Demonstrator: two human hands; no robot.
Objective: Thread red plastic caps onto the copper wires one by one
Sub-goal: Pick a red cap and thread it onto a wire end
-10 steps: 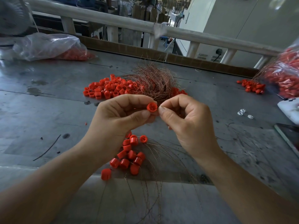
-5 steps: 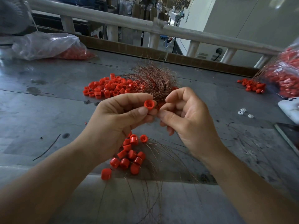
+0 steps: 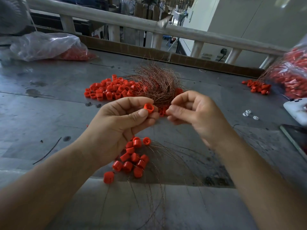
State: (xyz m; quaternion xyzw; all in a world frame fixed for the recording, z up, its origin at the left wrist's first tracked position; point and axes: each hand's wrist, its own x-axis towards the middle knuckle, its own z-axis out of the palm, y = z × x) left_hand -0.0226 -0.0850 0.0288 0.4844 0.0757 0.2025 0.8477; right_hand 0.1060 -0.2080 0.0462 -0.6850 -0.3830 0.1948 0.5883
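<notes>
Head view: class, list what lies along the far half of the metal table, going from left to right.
Clear plastic bag of red caps → loose pile of red plastic caps → tangled nest of copper wires → small cluster of red caps → bulging clear bag of red caps.

The right hand (image 3: 196,113) is pulling away to the right from the red cap (image 3: 148,107), which its fingertips were touching a second ago. A gap is now opening between them. The hand is blurring with motion, thumb pressed to forefinger; what it is pinching, if anything, cannot be told. The left hand (image 3: 116,123) is shifting the cap slightly leftward in its grip and tipping it, so more of its side wall is showing.
</notes>
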